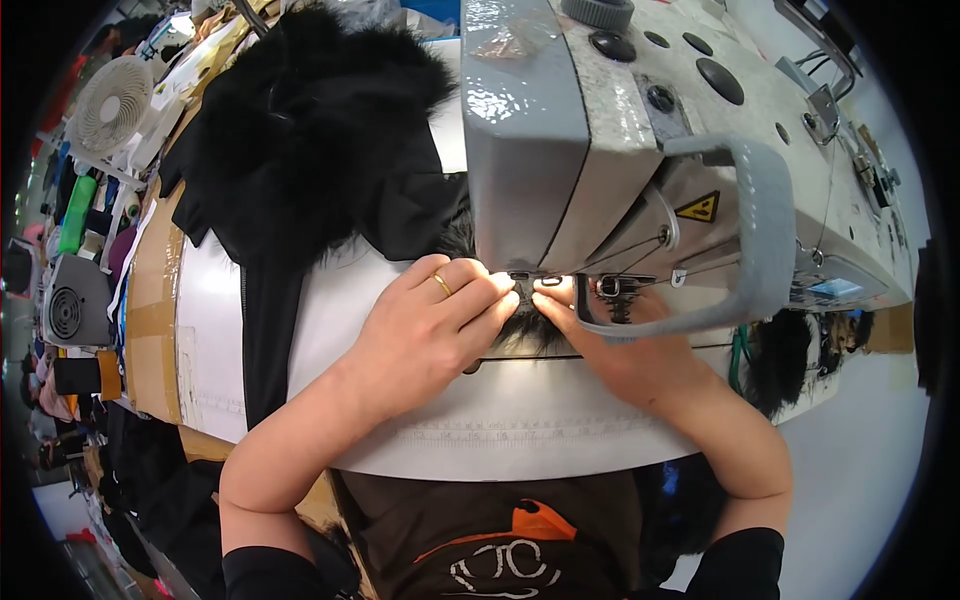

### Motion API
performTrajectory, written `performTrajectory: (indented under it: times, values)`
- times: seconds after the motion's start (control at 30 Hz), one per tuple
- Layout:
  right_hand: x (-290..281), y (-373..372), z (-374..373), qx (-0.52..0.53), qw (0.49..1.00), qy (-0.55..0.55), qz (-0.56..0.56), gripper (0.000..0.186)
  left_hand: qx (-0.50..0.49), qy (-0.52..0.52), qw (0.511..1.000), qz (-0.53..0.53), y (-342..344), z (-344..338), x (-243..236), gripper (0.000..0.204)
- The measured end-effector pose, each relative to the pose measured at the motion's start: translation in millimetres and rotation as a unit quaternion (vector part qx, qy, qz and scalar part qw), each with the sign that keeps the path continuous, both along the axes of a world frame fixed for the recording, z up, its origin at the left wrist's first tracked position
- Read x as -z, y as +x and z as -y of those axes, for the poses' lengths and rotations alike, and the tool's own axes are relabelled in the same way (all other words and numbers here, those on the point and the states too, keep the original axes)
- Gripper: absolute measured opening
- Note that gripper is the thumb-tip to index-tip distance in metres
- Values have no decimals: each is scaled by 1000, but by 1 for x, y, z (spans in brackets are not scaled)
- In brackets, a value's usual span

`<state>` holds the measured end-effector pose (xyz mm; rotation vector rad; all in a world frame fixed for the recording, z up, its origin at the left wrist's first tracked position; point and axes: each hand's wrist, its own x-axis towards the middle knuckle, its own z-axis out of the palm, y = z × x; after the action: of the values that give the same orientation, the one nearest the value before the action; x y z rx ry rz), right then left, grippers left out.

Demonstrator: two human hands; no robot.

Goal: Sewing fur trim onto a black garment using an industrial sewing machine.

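Both my hands are under the head of a grey-white sewing machine [540, 110], in the glow of its lamp. My left hand [425, 325], a gold ring on one finger, pinches the left side of a strip of black fur [528, 330] with its fingertips. On the other side, my right hand [635, 350] holds the same fur, its thumb toward the left one. The machine's grey guard loop [765, 230] partly hides its fingers. Spreading over the table to the left is a black garment [310, 150] with fuzzy fur trim. The hands cover the exact stitching point.
A white table [480, 420] with a printed ruler scale lies under my forearms. Taped cardboard [155, 330] borders its left side. Farther left are a white fan [115, 105] and a grey box [78, 298]. Right of the machine sits black fur [778, 365] beside a green-handled tool [739, 358].
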<state>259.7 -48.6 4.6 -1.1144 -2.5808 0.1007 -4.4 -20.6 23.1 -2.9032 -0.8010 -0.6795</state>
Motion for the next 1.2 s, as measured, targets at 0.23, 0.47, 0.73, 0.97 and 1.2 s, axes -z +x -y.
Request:
performTrajectory:
  times: [0.23,0.47,0.73,0.97,1.2]
  values:
    - [2,2,-2,2,998,31,51,38,5,-6,1000,-5,-1,-4,2,32]
    - [-11,-12,1,34,993,-31,107,42,8,1,999,37,2,-5,11,32]
    - [-2,-9,3,17,996,37,77,43,13,-12,999,28,1,-4,12,35]
    - [-2,-2,2,11,996,67,65,40,10,-10,1000,18,3,-4,9,39]
    - [23,9,-8,48,995,20,83,37,-6,-21,999,32,1,-10,11,34]
